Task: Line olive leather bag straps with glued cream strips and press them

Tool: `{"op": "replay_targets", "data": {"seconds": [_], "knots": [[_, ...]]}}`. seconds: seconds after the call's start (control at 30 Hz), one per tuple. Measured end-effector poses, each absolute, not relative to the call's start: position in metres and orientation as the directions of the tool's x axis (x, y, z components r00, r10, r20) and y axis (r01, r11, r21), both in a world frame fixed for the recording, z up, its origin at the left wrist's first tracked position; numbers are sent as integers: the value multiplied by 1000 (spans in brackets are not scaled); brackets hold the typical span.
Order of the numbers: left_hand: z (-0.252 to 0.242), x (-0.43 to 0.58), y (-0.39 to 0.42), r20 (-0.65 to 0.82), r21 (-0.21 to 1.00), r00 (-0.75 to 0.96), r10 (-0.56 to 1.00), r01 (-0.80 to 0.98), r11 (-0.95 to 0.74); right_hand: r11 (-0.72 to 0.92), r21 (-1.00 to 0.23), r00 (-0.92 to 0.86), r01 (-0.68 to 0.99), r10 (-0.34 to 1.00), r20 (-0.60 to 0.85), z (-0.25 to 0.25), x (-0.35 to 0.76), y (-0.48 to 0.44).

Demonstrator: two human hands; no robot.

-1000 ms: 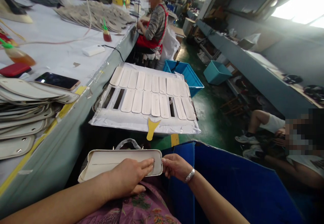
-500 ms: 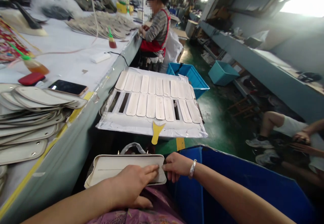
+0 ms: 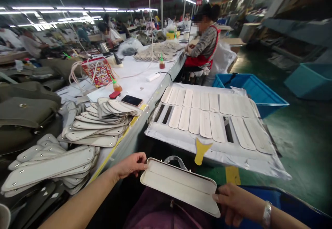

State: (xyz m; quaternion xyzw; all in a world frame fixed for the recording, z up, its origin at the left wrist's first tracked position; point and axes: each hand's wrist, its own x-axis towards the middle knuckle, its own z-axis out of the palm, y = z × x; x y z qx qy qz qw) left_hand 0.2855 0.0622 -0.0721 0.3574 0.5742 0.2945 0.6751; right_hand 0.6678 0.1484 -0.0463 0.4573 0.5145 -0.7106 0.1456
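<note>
A white handbag [image 3: 178, 184] lies across my lap, its long flat panel with a lengthwise seam facing up. Its plastic-wrapped handle [image 3: 177, 160] and small metal fittings show along the edges. At the panel's left corner my left hand [image 3: 135, 165] pinches the rim between thumb and fingers. My right hand [image 3: 234, 203], with a bracelet on the wrist, grips the opposite end, thumb on top. The bag's lower body is mostly hidden.
White strip panels [image 3: 199, 120] lie in two rows on a covered board [image 3: 178, 139] ahead. Left, the table holds stacked white pieces [image 3: 52, 163], a phone [image 3: 132, 100] and glue bottles [image 3: 116, 85]. Blue bins [image 3: 249, 87] stand right; a co-worker [image 3: 207, 46] sits beyond.
My left hand has gone from lying on the panel to pinching its left corner. The bag is now tilted, right end nearer me. The view has swung left and up.
</note>
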Motion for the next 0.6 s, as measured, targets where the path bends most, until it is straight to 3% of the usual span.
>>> {"op": "replay_targets", "data": {"seconds": [0.2, 0.33, 0.4, 0.47, 0.53, 0.6], "knots": [[-68, 290, 58, -545, 834, 126, 829, 182, 521, -431, -606, -551, 669, 259, -793, -54, 666, 151], [-61, 283, 58, -486, 818, 143, 862, 423, 390, -405, -610, -539, 681, 286, -792, -54, 672, 151], [-51, 286, 68, -476, 785, 190, 859, 533, 317, -314, -642, -542, 699, 354, -762, -52, 676, 154], [-38, 302, 87, -435, 764, 270, 859, 616, 194, -166, -723, -549, 670, 545, -634, -47, 677, 159], [-26, 332, 109, -362, 775, 419, 832, 632, 18, 24, -787, -556, 617, 720, -414, -42, 673, 163], [-21, 369, 130, -253, 816, 627, 737, 547, -186, 226, -779, -613, 584, 752, -242, -37, 666, 164]]}}
